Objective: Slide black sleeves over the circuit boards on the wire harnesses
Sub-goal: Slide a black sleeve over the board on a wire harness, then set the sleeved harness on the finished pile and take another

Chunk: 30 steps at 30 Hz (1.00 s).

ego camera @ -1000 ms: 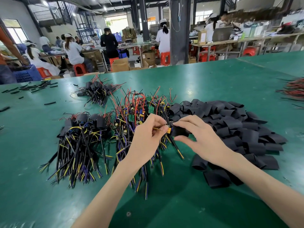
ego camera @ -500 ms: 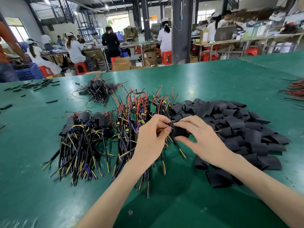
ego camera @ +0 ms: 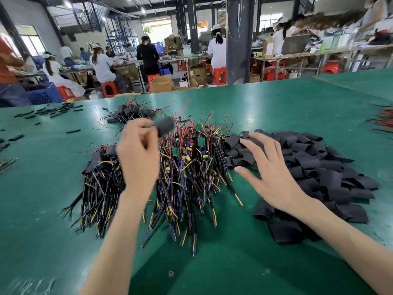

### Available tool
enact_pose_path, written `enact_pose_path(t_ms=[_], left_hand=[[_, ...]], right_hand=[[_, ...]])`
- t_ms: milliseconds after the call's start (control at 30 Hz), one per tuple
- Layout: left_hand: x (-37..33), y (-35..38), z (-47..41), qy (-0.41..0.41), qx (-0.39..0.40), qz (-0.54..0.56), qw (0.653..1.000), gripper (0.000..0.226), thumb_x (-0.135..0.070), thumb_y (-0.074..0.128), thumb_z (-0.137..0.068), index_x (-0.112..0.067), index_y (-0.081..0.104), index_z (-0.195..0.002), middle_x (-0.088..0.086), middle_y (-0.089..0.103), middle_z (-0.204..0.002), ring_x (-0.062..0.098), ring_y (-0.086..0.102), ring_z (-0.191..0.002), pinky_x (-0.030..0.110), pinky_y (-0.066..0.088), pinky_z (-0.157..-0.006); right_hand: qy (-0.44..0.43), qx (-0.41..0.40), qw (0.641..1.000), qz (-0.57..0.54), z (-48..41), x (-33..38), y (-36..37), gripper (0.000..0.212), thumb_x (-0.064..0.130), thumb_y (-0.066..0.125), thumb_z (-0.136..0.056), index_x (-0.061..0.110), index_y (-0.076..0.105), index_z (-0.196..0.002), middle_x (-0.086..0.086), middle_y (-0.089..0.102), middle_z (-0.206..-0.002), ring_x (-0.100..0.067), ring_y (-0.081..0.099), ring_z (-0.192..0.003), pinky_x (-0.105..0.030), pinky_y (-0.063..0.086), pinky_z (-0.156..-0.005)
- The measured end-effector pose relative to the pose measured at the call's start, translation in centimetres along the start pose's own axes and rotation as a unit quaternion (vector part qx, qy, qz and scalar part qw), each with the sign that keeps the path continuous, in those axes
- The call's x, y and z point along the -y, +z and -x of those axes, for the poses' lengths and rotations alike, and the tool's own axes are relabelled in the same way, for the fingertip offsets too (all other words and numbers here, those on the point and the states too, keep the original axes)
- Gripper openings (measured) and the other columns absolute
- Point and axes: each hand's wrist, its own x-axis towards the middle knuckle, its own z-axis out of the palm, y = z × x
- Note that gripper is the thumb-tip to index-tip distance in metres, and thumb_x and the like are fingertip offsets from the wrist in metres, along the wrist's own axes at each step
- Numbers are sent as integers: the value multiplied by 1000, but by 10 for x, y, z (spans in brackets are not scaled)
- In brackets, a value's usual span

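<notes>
My left hand (ego camera: 138, 154) is raised over the left part of the table and holds a wire harness with a black sleeve (ego camera: 165, 125) on its end, blurred by motion. My right hand (ego camera: 268, 167) hovers with spread fingers over the near edge of the pile of loose black sleeves (ego camera: 319, 167) and holds nothing. Between the hands lies a heap of bare harnesses (ego camera: 191, 162) with green circuit boards, red, yellow and blue wires. To the left lies a pile of sleeved harnesses (ego camera: 100, 173).
A second small heap of sleeved harnesses (ego camera: 131, 113) lies farther back. Short black tube pieces (ego camera: 55, 110) are scattered at the far left of the green table (ego camera: 276, 107). Red wires (ego camera: 382, 118) lie at the right edge. Several people work at benches beyond.
My hands have parted. The left hand swung up and left with the sleeved harness. The right hand let go and opened toward the sleeve pile.
</notes>
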Motion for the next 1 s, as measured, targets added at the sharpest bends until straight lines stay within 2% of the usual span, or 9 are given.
enact_pose_path(t_ms=[100,200,433,500,567,667,733,867,1000], left_hand=[[36,-14,-8,-46,-47,-109,992,18,2,54,-85,-6,60,-100,14,58,-94,30,56,-77,26,34,-72],[61,-16,0,-152,-12,-205,967,24,5,48,-85,-4,64,-100,20,54,-103,37,52,-89,30,33,-75],[57,-7,8,-210,48,-380,899,26,-10,57,-75,-2,65,-98,23,50,-112,38,39,-109,46,27,-90],[43,-1,10,-138,37,-351,925,20,-14,58,-74,-8,63,-92,18,52,-106,35,42,-105,43,30,-86],[31,9,15,-82,107,-291,947,14,-26,57,-82,-14,63,-86,10,61,-92,29,52,-92,37,38,-79],[14,26,30,-117,262,-257,923,39,-55,51,-86,-20,64,-74,-3,63,-72,22,61,-73,26,39,-64],[8,31,36,-109,288,-282,909,47,-61,53,-84,-18,65,-71,-2,62,-70,23,60,-71,25,37,-62],[10,26,32,-147,297,-227,916,45,-46,62,-84,-16,55,-51,-2,56,-52,20,57,-57,21,37,-55],[1,25,32,-135,256,-233,928,45,-27,60,-85,-13,37,-49,2,35,-44,18,30,-41,19,26,-42]], right_hand=[[32,29,999,23,1,-3,1,56,27,67,-85,6,46,-133,-17,40,-135,-31,32,-124,-52,34,-102],[48,56,996,52,3,-4,3,54,26,66,-84,8,48,-131,-15,40,-135,-28,29,-125,-50,32,-101],[110,80,986,97,2,-13,3,44,25,67,-83,11,55,-124,-11,42,-132,-29,28,-126,-48,29,-100],[135,66,981,121,2,-17,1,40,21,67,-82,9,58,-119,-13,45,-129,-33,32,-124,-50,33,-96],[168,73,971,155,1,-20,-1,37,21,64,-84,8,58,-118,-14,44,-128,-33,33,-122,-51,33,-94],[222,109,947,203,3,-28,-3,37,22,57,-87,9,54,-121,-14,41,-128,-34,31,-119,-48,32,-93],[244,134,933,229,4,-31,-5,39,24,54,-89,10,51,-125,-14,39,-127,-34,31,-118,-46,33,-92],[254,169,927,218,3,-33,-6,38,27,49,-92,14,46,-128,-11,41,-126,-31,35,-117,-43,34,-94],[258,197,928,184,2,-32,-4,35,27,47,-93,16,46,-126,-8,43,-123,-29,40,-116,-43,34,-95]])
